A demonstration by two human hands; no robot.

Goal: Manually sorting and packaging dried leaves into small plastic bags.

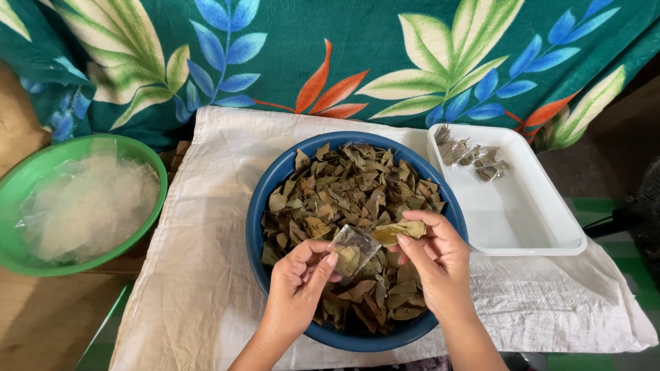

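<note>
Dried brown bay-type leaves fill a blue basin (256,227), which is set on a white woven sack cloth (206,206). Above the basin, a small clear plastic pouch (354,249) is pinched at its lower edge between the thumb and fingers of the left hand (299,285), its mouth turned toward the right hand. A few yellowish dried leaves (401,231) are held in the closed fingertips of the right hand (433,257), just at the pouch's opening (some leaf already shows inside it). A white rectangular tray (522,227) lies to the right, touching the basin's rim or very near it, and a few filled pouches (474,154) are gathered at its far end. A green bowl (14,206) of empty clear pouches is seen well apart to the left, and a green cloth with a leaf print (330,48) is draped behind.

Brittle leaves could be cracked if pressed too hard into the narrow mouth, and the thin film could be split or pulled from the light pinch. Fragments would likely fall back into the basin.
</note>
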